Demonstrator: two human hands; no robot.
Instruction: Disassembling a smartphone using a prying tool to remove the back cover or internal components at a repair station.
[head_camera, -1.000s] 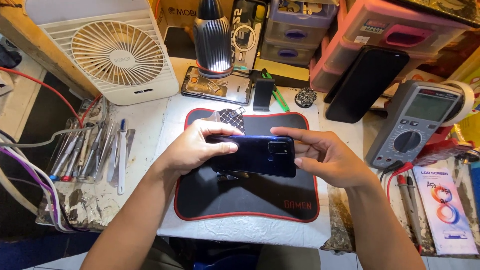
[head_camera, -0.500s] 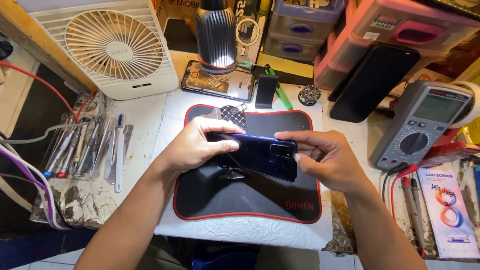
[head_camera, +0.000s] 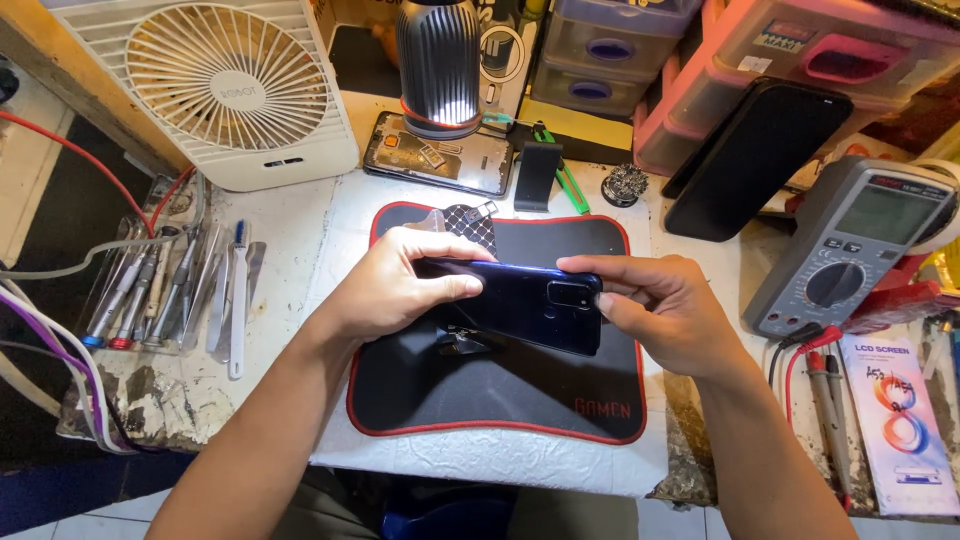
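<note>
Over black work mat (head_camera: 500, 400): dark blue phone (head_camera: 520, 305) gripped by left hand (head_camera: 385, 290) and right hand (head_camera: 660, 310), mid-handling; steady grip probably needed.

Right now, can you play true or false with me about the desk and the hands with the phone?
1. Both hands, the left hand and the right hand, hold the dark blue phone. True.
2. The phone is held over a black mat with a red edge. True.
3. The white fan stands on the right side of the desk. False: it stands at the back left.
4. The grey meter lies left of the mat. False: it lies to the right.
5. The tools lie left of the mat. True.
</note>
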